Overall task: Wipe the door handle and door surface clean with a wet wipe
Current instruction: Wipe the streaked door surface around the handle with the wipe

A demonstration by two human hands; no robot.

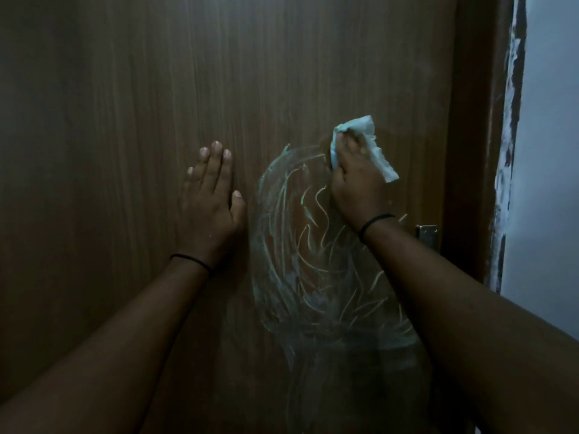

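right hand point(354, 180) bunches wet wipe point(360, 142) against door point(125, 104), scrubbing smear point(313, 261); left hand point(210, 195) flat, fingers straight, bracing door steady.

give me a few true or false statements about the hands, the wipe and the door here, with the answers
1. The right hand grips the wet wipe against the door. True.
2. The left hand holds a second wipe. False: it rests flat on the door, fingers straight, holding nothing.
3. Pale swirled smears lie on the door between and below the hands. True.
4. The wipe is on the metal plate at the door's right edge. False: the wipe is above and left of it, on the wood.
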